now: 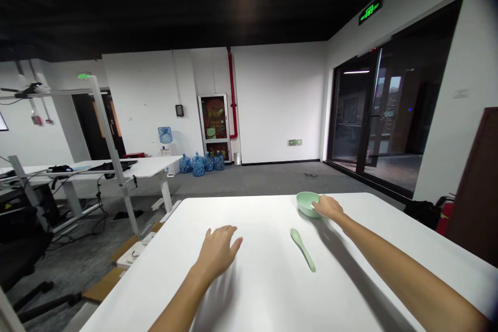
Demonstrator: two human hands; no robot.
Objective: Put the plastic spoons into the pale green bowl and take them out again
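Observation:
A light green bowl (pixel 307 204) is at the far edge of the white table (pixel 257 290), right of the middle. My right hand (pixel 329 207) grips its right rim, with the thumb at the near side and the other fingers partly hidden. Nearer to me lies a light green spoon (pixel 303 250), its bowl end pointing away and its handle toward me. My left hand (pixel 218 250) hovers above the table to the left of the spoon, fingers spread and holding nothing.
Cardboard and white items (pixel 132 254) lie low beside the table's left edge. Farther left stand a metal frame (pixel 111 137) and another white desk (pixel 151 167) with cables. Blue water jugs (pixel 198 165) sit by the back wall. A glass door (pixel 373 119) is at the right.

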